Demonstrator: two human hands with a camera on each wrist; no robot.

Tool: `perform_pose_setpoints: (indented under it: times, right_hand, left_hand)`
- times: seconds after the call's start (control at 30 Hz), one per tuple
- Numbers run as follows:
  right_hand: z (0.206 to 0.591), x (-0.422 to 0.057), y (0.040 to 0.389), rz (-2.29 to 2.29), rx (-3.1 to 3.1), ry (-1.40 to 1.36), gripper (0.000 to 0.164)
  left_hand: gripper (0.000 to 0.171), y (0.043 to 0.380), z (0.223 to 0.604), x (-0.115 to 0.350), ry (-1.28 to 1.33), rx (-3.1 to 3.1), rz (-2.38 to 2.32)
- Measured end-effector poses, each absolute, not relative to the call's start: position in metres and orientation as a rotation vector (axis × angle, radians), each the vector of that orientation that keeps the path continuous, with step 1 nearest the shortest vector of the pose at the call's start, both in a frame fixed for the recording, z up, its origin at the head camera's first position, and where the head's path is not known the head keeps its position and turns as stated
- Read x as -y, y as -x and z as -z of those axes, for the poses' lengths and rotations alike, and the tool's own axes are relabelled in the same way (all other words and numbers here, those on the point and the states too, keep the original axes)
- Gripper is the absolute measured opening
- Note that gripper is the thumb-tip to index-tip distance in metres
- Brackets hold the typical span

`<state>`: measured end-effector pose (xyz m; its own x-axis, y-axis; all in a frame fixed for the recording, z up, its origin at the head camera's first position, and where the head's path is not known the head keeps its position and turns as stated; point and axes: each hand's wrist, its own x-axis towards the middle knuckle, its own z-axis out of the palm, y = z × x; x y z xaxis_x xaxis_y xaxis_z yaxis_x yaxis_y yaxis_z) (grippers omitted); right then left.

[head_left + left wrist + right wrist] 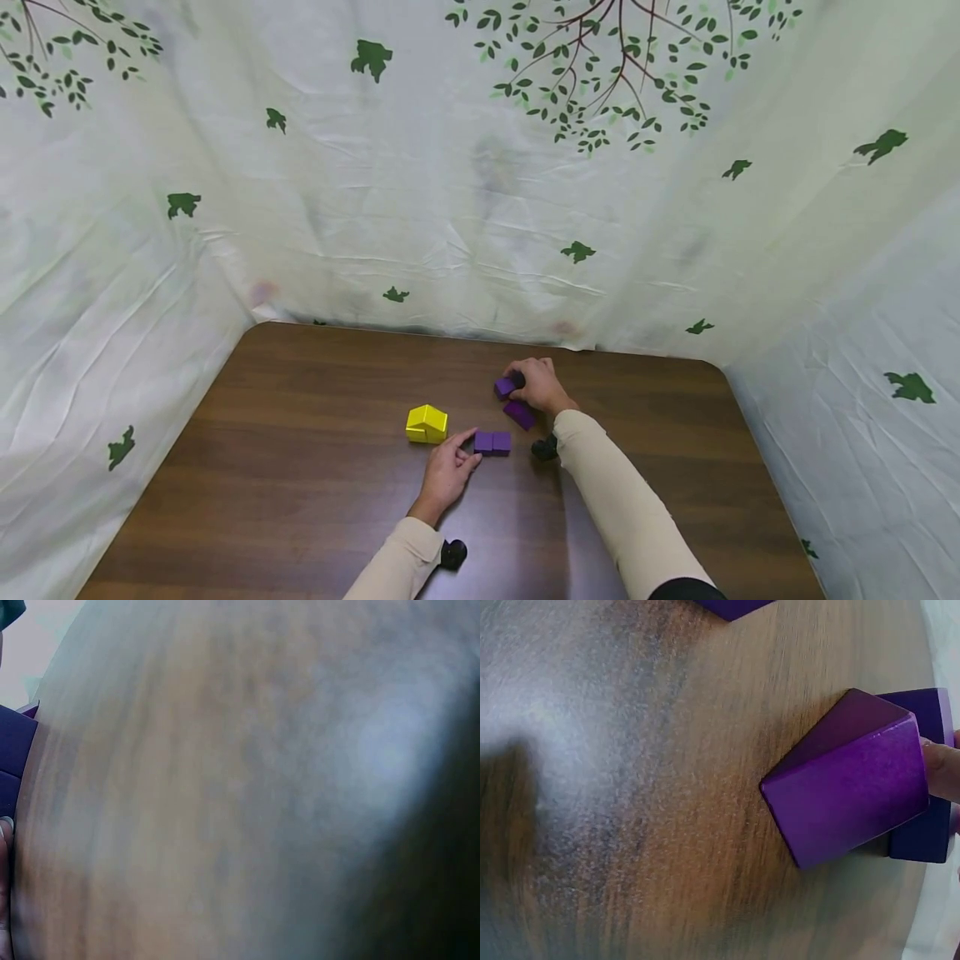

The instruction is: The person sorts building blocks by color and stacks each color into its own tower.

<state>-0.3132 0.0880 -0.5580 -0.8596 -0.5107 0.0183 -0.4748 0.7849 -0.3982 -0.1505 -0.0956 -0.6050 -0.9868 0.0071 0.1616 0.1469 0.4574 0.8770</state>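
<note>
Two purple blocks (492,443) stand side by side on the wooden table. My left hand (444,477) pinches the left one of this pair, index finger at its far corner and thumb at its near corner. In the left wrist view, only part of a purple block (16,754) shows, with a fingertip at its lower end. Further back, my right hand (542,387) grips another purple block (504,387), partly covered by the fingers. Just nearer lies a loose purple block (518,414), turned at an angle; in the right wrist view it overlaps the held block (922,832).
A yellow block group (427,424) with a peaked top stands left of the purple pair, close to my left hand. The brown wooden table (300,392) ends at a white leaf-patterned cloth (420,208) behind and at both sides.
</note>
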Motion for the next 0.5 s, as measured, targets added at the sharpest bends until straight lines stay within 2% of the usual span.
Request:
perform_pose_setpoints:
  times: [0.5]
  right_hand:
    - [0.558, -0.087, 0.3, 0.7, -2.953, 0.86, 0.033]
  left_hand:
    - [0.04, 0.151, 0.607, 0.094, 0.096, 2.577, 1.578]
